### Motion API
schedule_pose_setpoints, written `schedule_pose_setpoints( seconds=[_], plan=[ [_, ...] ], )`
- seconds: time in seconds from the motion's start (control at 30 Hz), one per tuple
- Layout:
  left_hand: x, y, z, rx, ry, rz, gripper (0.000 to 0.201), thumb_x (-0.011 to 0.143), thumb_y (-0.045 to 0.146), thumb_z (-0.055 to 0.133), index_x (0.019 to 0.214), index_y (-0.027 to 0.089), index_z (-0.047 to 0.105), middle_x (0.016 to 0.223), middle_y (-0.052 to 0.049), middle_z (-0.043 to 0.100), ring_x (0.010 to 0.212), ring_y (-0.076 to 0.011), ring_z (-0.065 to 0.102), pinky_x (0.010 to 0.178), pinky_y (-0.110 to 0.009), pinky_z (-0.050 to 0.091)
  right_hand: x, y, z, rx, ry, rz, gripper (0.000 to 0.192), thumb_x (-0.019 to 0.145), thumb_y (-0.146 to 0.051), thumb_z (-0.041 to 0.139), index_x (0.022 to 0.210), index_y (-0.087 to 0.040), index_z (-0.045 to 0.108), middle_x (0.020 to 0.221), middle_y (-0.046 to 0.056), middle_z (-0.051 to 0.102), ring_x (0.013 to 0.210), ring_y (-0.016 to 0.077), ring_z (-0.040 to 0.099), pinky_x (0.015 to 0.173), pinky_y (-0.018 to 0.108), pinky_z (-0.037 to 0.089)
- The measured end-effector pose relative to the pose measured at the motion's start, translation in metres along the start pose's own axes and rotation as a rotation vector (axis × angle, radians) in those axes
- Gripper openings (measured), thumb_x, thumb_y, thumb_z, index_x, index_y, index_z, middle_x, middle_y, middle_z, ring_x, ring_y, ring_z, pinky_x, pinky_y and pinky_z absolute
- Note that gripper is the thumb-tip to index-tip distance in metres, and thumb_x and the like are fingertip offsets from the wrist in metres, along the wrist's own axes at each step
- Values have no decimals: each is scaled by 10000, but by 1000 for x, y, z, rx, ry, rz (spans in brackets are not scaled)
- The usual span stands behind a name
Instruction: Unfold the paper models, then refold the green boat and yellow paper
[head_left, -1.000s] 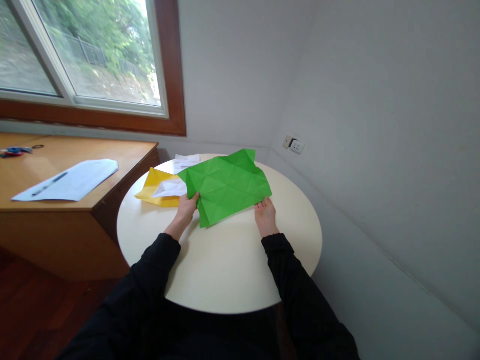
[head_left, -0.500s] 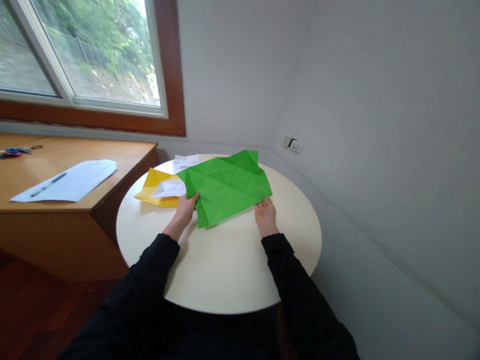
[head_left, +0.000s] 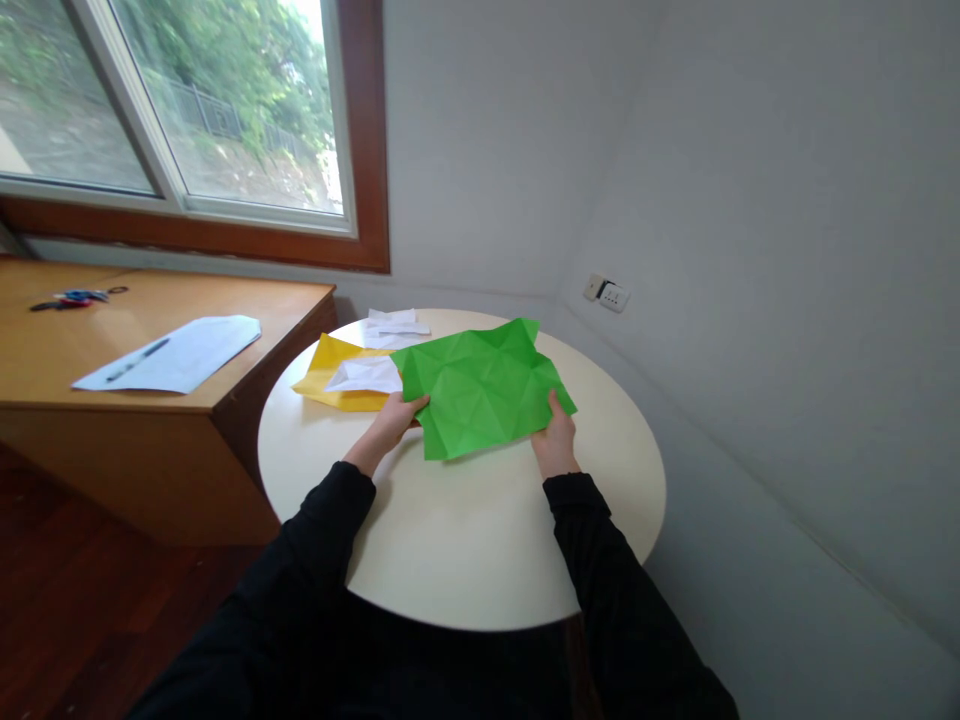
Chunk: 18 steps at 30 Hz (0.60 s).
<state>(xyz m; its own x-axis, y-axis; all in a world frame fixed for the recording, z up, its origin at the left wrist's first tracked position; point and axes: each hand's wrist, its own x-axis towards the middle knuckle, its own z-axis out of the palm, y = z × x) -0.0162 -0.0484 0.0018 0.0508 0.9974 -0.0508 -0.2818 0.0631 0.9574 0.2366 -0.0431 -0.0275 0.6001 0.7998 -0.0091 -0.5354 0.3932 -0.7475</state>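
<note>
A creased sheet of green paper [head_left: 484,390] is spread between my hands, tilted above the round white table [head_left: 465,540]. My left hand [head_left: 397,418] pinches its left edge, thumb on top and fingers hidden beneath. At the right edge my right hand [head_left: 556,435] grips the sheet, its thumb lying over the paper. Just left of the green sheet lie a folded yellow paper [head_left: 322,375] and a creased white paper [head_left: 364,374] on top of it. The green sheet's left corner partly covers the white one.
More white papers [head_left: 394,327] lie at the table's back. On the wooden desk [head_left: 292,300] at left are white sheets [head_left: 195,350] with a pen [head_left: 139,360] and scissors [head_left: 82,296]. A wall stands close on the right, with a socket [head_left: 614,296].
The green paper has been tipped flatter and squarer to me. My right thumb now lies over its edge, where the fingertips showed before. The whole view has shifted slightly.
</note>
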Motion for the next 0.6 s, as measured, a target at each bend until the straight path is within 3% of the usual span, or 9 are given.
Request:
schedule_pose_setpoints(
  seconds=[0.17,0.3,0.47,0.6],
  plan=[
    [0,5,-2,-26,-21,30,292,611,141,739,890,116,656,936,-111,706,769,-218,667,703,-343,545,5,1,-7,-42,116,9,251,725,-240,668,956,-169,602,1037,61,681,927,171,654,808,367,562],
    [-3,12,-3,-51,-6,63,274,596,201,756,837,108,665,942,-116,710,840,-229,668,803,-348,533,2,0,-4,-82,129,11,227,715,-236,672,916,-168,592,982,52,689,883,162,661,750,344,579],
    [-1,31,-20,-12,44,90,248,594,239,751,782,101,666,839,-124,719,764,-242,679,719,-361,560,-9,-6,9,-139,-6,6,180,663,-216,710,806,-168,611,814,18,708,751,135,667,666,258,566],
    [15,68,-47,85,122,163,232,567,210,766,746,98,669,736,-90,710,684,-224,668,674,-349,554,-21,-6,30,-205,-157,48,246,605,-169,735,831,-161,637,710,11,705,621,122,653,565,226,534]
  ],
)
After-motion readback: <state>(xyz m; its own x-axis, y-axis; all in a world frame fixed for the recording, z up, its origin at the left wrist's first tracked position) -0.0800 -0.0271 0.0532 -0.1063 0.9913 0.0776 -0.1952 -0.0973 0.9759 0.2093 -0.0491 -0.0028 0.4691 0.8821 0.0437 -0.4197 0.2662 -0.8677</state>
